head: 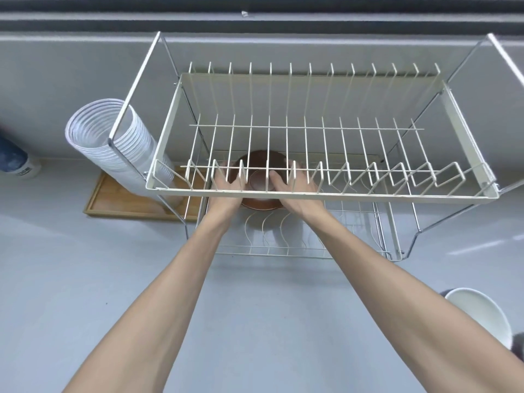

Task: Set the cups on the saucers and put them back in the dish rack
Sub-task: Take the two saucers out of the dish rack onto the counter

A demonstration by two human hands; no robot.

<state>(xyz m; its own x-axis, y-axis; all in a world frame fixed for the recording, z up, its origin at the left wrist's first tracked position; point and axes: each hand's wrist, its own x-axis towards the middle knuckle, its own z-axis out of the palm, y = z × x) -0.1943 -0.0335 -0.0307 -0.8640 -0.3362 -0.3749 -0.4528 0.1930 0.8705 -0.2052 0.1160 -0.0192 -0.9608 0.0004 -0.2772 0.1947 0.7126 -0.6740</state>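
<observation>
A two-tier cream wire dish rack (pixel 397 194) stands on the grey counter. Both my arms reach under its upper tier. A brown saucer (pixel 259 204) sits on the lower tier, seen through the upper wires, with a brown cup (pixel 259 181) on it. My left hand (pixel 225 184) holds the saucer's left side. My right hand (pixel 295 185) grips its right side, fingers near the cup. The upper tier's wires partly hide the cup and both hands.
A stack of clear plastic cups (pixel 113 143) leans at the rack's left, over a wooden tray (pixel 113 199). A white bowl (pixel 479 316) sits at the lower right. A blue-and-white container (pixel 14 160) is at the far left.
</observation>
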